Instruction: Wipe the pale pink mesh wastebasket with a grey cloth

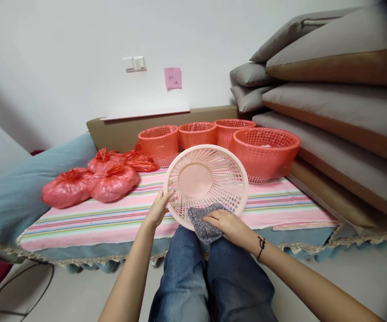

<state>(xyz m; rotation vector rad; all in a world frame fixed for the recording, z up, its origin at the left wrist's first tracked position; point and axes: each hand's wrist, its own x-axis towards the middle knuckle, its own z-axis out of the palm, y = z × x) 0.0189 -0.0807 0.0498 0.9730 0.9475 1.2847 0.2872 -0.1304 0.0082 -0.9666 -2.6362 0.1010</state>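
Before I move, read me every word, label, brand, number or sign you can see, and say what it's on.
Pink sticky note on the white wall: two handwritten lines; the upper may read "301" or "yol", the lower is too blurred to read.
No other text shows.

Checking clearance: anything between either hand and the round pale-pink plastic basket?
Right hand: yes, a speckled grey cloth under its fingers, over the near rim of the round pale-pink plastic basket. Left hand: nothing visible, fingers directly at the rim.
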